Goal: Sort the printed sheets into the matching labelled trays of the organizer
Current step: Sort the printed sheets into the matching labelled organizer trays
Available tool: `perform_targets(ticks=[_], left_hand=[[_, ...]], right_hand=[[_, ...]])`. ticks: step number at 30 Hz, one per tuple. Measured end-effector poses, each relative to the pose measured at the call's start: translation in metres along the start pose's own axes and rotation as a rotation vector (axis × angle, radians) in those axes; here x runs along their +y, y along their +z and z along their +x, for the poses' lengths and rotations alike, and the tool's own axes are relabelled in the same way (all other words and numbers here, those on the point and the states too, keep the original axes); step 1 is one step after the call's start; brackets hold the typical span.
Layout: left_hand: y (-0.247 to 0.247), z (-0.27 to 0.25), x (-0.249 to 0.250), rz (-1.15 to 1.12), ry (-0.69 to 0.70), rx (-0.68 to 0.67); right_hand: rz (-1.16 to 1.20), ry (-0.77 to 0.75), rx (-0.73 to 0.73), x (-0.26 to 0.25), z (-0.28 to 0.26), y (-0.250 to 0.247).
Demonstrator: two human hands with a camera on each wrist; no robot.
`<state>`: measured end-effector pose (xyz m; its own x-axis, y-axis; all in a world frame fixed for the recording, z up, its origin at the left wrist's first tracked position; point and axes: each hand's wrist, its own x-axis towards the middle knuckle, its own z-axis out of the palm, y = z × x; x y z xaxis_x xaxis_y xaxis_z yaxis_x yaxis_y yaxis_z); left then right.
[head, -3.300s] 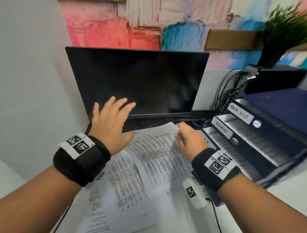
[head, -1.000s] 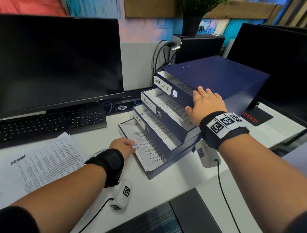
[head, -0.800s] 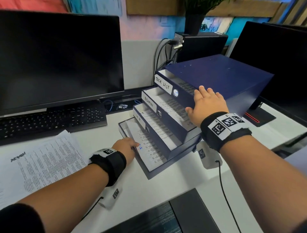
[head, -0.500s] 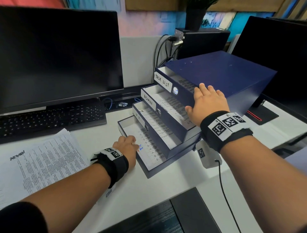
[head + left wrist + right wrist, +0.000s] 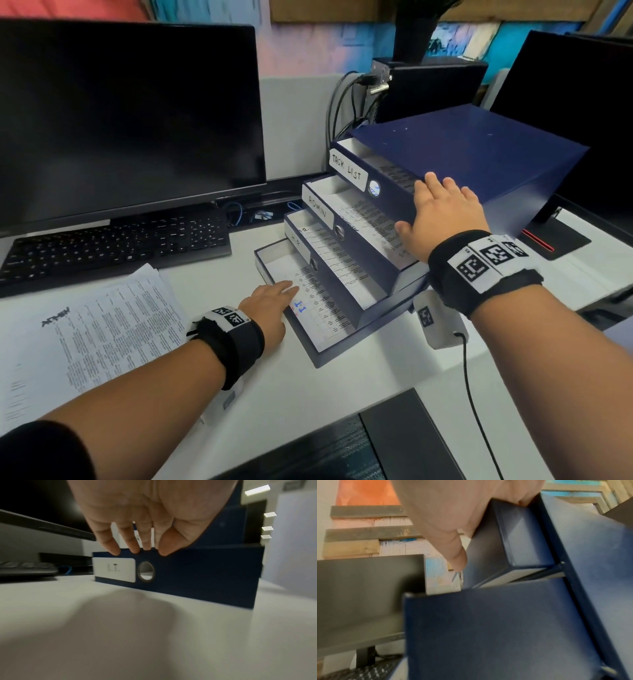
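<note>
Our left hand [image 5: 265, 305] lays nearly straight fingers [image 5: 113, 547] over the front rim of the lowest drawer, marked I.T. [image 5: 114, 568], touching the printed white paper sheet [image 5: 317, 303] inside it. Our right hand [image 5: 442, 219], fingers flat and together, presses the side of the dark blue cardboard four-drawer organizer [image 5: 479, 150] at the white desk's [image 5: 308, 404] right edge. All four drawers show paper. A loose stack of printed sheets headed ADMIN [image 5: 92, 339] remains by the left edge, so we judge sorting partly done.
</note>
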<state>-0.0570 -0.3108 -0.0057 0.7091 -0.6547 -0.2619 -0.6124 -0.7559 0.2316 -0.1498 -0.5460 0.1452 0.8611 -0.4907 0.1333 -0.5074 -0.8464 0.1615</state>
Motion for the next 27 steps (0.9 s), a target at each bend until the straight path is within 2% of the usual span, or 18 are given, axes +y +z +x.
perform_targets(ticks=[4, 6, 9, 13, 16, 20, 27], left_hand=[[-0.014, -0.024, -0.038, -0.256, -0.092, 0.084], [-0.017, -0.035, -0.061, -0.284, -0.152, 0.113], [-0.021, -0.056, -0.105, -0.271, -0.293, 0.117], [-0.025, -0.089, -0.156, -0.190, -0.487, 0.032], [-0.026, -0.118, -0.194, -0.139, -0.636, -0.030], [-0.024, -0.147, -0.234, -0.189, -0.759, -0.050], [-0.018, -0.163, -0.265, -0.340, -0.844, 0.002]], right_hand=[[0.089, 0.032, -0.056, -0.022, -0.004, -0.016], [0.074, -0.066, 0.042, -0.051, -0.013, -0.024], [0.103, -0.342, 0.141, -0.122, -0.031, -0.029], [0.122, -0.606, -0.016, -0.211, -0.047, -0.009], [0.115, -0.725, -0.198, -0.260, -0.058, 0.018], [0.111, -0.762, -0.400, -0.303, -0.072, 0.051], [0.036, -0.800, -0.555, -0.333, -0.090, 0.086]])
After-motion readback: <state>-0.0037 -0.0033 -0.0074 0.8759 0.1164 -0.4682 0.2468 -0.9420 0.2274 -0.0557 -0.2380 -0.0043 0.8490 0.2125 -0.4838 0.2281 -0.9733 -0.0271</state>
